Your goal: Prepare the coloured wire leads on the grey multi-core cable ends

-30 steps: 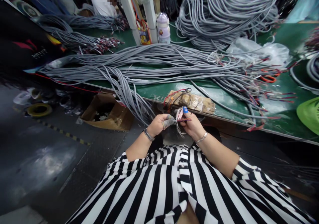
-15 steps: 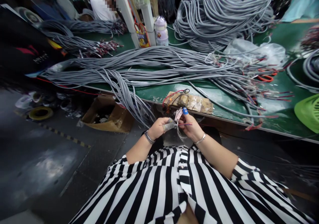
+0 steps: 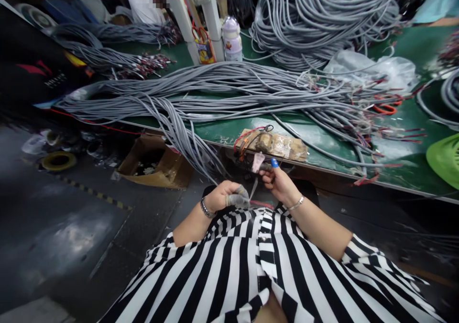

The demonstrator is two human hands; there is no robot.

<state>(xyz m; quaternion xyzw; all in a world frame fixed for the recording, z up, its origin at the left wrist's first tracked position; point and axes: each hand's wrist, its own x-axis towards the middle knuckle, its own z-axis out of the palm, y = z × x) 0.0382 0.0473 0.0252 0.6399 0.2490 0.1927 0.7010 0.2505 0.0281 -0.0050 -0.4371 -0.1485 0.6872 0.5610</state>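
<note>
The right hand (image 3: 281, 183) is closed around a grey cable end (image 3: 266, 168) with a pink tag (image 3: 257, 161), just before the near edge of the green table (image 3: 215, 132). The left hand (image 3: 224, 196), nearer and more to the left, is also closed. It pinches, it seems, the thin wires (image 3: 253, 189) that run slanted between both hands.

A cable bundle (image 3: 215, 88) lies across the desk (image 3: 222, 134) and spills over its near edge at the left, above a cardboard box (image 3: 150, 162) on the floor. A cable coil (image 3: 322, 16) sits far behind, with a bottle (image 3: 232, 38) to its left. A taped block (image 3: 276, 143) lies at the near edge. Just nearer, the left hand (image 3: 224, 198) and right hand (image 3: 281, 184) share a wire end (image 3: 253, 189).
</note>
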